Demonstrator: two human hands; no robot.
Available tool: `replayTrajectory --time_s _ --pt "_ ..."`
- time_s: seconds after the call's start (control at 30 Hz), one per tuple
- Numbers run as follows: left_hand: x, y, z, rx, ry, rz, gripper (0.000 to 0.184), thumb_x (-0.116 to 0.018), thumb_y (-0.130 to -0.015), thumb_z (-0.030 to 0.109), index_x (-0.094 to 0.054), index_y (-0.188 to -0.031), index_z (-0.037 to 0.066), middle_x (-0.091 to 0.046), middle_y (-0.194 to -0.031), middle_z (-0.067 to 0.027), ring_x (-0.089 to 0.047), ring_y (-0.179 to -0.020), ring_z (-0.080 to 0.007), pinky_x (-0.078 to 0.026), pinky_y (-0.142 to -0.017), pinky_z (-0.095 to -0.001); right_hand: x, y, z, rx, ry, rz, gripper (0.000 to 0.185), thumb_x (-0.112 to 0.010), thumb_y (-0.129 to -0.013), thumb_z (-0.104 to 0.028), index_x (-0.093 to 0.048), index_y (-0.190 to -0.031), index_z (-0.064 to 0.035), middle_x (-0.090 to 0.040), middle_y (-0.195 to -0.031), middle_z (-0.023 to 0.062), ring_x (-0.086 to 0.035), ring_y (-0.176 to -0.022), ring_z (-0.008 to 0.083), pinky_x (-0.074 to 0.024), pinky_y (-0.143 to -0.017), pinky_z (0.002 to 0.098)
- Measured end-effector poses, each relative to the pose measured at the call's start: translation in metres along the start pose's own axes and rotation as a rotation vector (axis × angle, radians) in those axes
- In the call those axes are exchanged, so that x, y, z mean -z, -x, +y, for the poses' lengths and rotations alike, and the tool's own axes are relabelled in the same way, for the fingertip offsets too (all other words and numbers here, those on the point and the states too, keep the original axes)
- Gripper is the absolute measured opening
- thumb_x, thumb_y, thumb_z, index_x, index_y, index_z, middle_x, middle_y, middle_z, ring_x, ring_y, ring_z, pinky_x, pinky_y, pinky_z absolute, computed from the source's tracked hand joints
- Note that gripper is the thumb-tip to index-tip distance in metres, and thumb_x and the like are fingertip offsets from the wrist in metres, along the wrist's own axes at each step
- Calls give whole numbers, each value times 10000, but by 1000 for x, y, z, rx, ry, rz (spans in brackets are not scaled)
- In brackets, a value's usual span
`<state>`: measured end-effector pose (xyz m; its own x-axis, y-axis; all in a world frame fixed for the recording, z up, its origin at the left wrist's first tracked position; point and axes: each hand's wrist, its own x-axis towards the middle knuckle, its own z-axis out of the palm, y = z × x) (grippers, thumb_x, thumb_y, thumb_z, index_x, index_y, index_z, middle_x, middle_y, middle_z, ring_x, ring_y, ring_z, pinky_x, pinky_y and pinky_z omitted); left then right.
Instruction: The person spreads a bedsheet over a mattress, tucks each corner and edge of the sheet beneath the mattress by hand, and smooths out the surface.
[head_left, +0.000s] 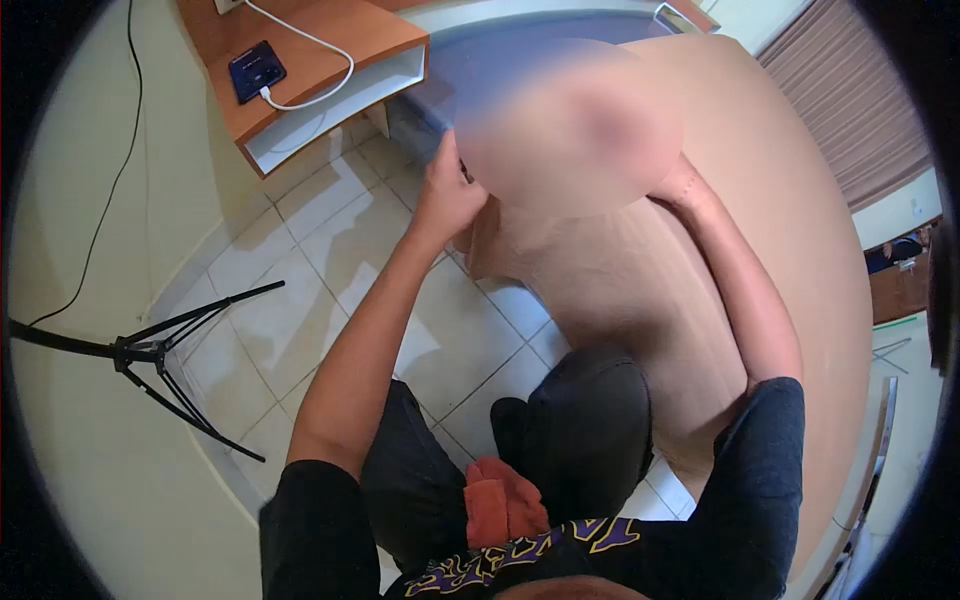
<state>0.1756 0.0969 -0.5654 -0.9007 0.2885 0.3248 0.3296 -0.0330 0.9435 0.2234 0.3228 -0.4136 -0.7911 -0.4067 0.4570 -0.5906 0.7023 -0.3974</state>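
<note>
A tan bed sheet point(600, 270) covers most of the mattress, whose blue surface point(425, 75) shows bare at the far end. My left hand point(455, 195) is at the near-left corner of the bed, its fingers curled and closed on the edge of the sheet, partly hidden by a blurred patch. Below that hand the sheet hangs in loose folds over the side. My right hand point(680, 185) lies on top of the sheet, with the forearm resting along it; the blur hides its fingers.
A wooden shelf point(330, 50) at the upper left carries a dark phone point(257, 72) with a white cable point(350, 65). A black tripod point(140, 352) stands at the left on the tiled floor point(300, 260). An orange cloth point(503, 503) hangs at my waist. Brown curtains point(850, 90) are at the upper right.
</note>
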Motion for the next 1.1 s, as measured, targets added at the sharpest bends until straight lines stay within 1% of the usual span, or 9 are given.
replayTrajectory --time_s 0.17,0.23,0.4,0.5,0.7,0.87,0.93,1.03,1.1 --pt "11 14 47 -161 -210 127 491 -777 -834 174 -517 -1231 47 -497 -1255 -123 -624 -1002 -207 -550 -786 -315 -2 -38 -19 152 115 -141 215 -648 -840 -173 -692 -1024 -69 -615 -1242 156 -581 -1169 354 -460 -1013 412" --pt "9 17 41 -225 -262 131 454 -784 -825 184 -552 -1193 57 -485 -1251 -124 -624 -984 -217 -548 -797 -327 -2 -50 -19 183 370 -363 224 -684 -800 -169 -694 -1004 -78 -614 -1251 160 -582 -1159 349 -468 -998 415" --pt "-7 14 30 -344 -408 232 364 -794 -807 205 -621 -1093 61 -490 -1209 -131 -599 -974 -247 -520 -852 -364 -18 -48 -28 92 466 -204 161 -625 -801 -172 -716 -893 -76 -663 -1020 103 -620 -1004 317 -518 -890 419" --pt "-20 15 48 -341 -632 462 356 -798 -802 213 -631 -1076 60 -505 -1159 -134 -568 -1001 -267 -486 -897 -379 -22 -51 -20 64 486 -193 125 -641 -830 -156 -693 -895 -63 -643 -1021 81 -615 -954 322 -514 -847 423" --pt "-42 13 33 -249 -276 369 286 -793 -806 200 -647 -993 39 -565 -1067 -118 -558 -1021 -269 -448 -918 -377 -27 -48 -16 260 520 -55 102 -617 -858 -133 -666 -860 -43 -642 -956 115 -603 -953 310 -498 -816 436" --pt "-40 14 39 -466 -324 415 164 -694 -903 150 -602 -942 20 -591 -964 -87 -569 -957 -173 -452 -847 -294 -27 -42 -16 91 291 -121 79 -576 -894 -101 -554 -865 -31 -655 -906 129 -603 -933 353 -475 -805 453" --pt "-39 29 44 -23 120 240 141 -598 -986 167 -544 -990 37 -552 -898 -19 -522 -900 -81 -421 -793 -238 -26 -44 -18 11 206 -146 85 -572 -908 -110 -559 -885 -30 -658 -914 134 -606 -933 361 -472 -812 455" --pt "-42 22 28 -108 322 268 208 -550 -1019 238 -501 -1040 37 -583 -875 -25 -512 -777 -65 -425 -707 -223 -24 -44 -16 -31 101 -222 138 -583 -925 -157 -596 -981 -32 -674 -967 139 -605 -1026 354 -481 -876 446" --pt "-39 21 26 -133 354 236 216 -534 -1027 250 -490 -1050 39 -568 -872 -10 -498 -778 -57 -425 -699 -226 -27 -41 -10 173 83 -134 213 -603 -921 -193 -628 -1061 -34 -684 -1018 139 -585 -1119 346 -464 -968 444"
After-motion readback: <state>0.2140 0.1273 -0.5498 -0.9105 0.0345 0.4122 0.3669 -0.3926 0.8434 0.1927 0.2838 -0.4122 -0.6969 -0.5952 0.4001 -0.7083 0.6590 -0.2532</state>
